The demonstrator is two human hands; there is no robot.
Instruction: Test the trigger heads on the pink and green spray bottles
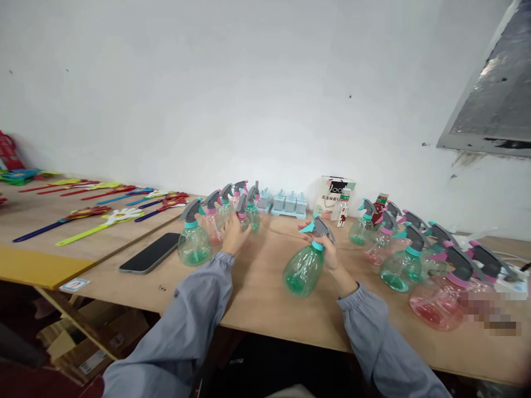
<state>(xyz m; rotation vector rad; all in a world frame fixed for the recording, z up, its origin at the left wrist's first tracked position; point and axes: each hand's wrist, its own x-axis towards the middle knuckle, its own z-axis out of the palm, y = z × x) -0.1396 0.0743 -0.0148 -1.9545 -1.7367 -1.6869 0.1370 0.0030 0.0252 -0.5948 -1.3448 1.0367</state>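
Grey-blue sleeves [201, 293] nearest, reaching over the table [259, 301]. Right hand [329, 253] clamped about the neck [318, 245] of a green bottle [302, 273], tilted, between left bottles [193, 243] and right bottles [398, 272]. Left hand [234, 236] well apart, at a pink bottle [244, 223]; grip partly hidden, cannot tell. Advisable: firm neck hold, no squeeze on the spray head [322, 228], base levelled before contact.

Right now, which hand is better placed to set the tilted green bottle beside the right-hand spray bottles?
Right, I'd judge: the right hand grips the green bottle near its neck, on the side nearer those spray bottles. The left hand is farther off, at a pink bottle.
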